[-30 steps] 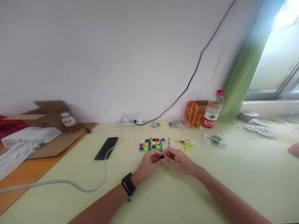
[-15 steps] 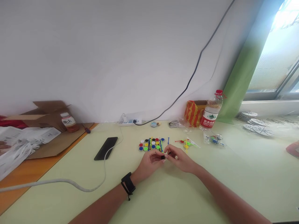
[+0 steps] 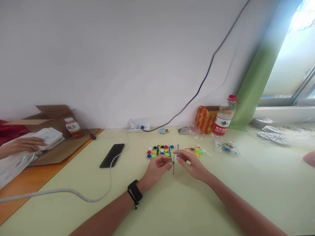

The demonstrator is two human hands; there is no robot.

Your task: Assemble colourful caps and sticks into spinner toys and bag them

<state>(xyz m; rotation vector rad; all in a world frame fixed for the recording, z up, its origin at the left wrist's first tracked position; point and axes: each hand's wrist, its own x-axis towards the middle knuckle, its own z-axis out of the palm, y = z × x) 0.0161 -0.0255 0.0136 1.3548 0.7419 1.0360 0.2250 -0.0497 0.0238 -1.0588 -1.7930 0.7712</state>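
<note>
My left hand (image 3: 157,167), with a black band on its wrist, pinches a thin black stick (image 3: 173,167) that hangs upright just in front of a cluster of small coloured round pieces and sticks (image 3: 160,151). My right hand (image 3: 190,164) is a little to the right of the stick, fingers loosely apart and holding nothing I can see. More coloured sticks (image 3: 198,151) lie just behind it.
A black phone (image 3: 112,155) with a grey cable (image 3: 61,191) lies to the left. A water bottle (image 3: 223,118), striped bag (image 3: 204,118) and power strip (image 3: 137,126) stand by the wall. Another person's hand (image 3: 23,144) rests on white packets at far left, near a cardboard box (image 3: 52,116).
My hands have drawn apart; the black stick now hangs from the left hand alone. Another person's hand has come into view at the far left onto the white packets.
</note>
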